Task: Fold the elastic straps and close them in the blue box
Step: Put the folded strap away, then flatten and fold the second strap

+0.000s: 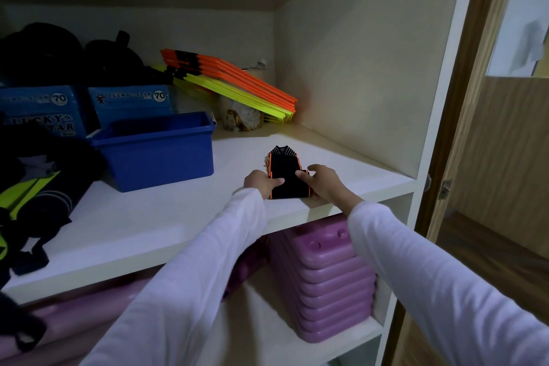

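A folded stack of black elastic straps with orange edges (284,168) lies on the white shelf (166,211), close to its front edge. My left hand (261,182) grips the stack's left side, thumb on top. My right hand (322,183) grips its right side, thumb also pressed on top. The open blue plastic box (160,154) stands on the same shelf, to the left of the straps and a little farther back. Its inside is mostly hidden by its wall, and no lid is visible.
Orange and yellow flat markers (237,86) lean at the back right corner. Blue cardboard boxes (130,102) and black bags (44,53) fill the back left. Dark and neon-yellow fabric (32,202) lies at the left. Purple stacked blocks (329,282) sit below. A wooden door (499,157) stands open at right.
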The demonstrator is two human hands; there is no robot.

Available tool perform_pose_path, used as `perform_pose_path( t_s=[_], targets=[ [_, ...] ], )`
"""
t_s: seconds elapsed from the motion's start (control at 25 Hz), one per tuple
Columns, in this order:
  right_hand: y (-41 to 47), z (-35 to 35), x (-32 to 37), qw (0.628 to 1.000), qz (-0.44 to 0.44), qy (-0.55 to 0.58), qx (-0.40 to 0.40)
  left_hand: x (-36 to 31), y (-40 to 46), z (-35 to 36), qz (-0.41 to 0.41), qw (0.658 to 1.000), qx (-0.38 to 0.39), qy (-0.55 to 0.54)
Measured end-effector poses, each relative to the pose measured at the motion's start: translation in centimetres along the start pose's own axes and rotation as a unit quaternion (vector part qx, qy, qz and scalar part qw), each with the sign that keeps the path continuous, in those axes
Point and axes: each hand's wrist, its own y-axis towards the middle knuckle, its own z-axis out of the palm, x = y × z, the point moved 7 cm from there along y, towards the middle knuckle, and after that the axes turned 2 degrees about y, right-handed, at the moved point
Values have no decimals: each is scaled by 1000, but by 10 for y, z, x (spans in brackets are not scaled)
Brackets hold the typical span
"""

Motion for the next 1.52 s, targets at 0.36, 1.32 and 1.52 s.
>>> perform_pose_path(
  t_s=[0.36,1.32,1.52],
  targets=[
    [-15,1,12,984,-162,-68,-8,-14,-11,-1,92,995,-30,31],
    [-18,-12,-1,997,-45,64,12,2,-20,1,127,988,67,-49],
    [-12,-10,0,999,-24,36,-31,-2,-14,3,97,985,72,-124]
  ],
)
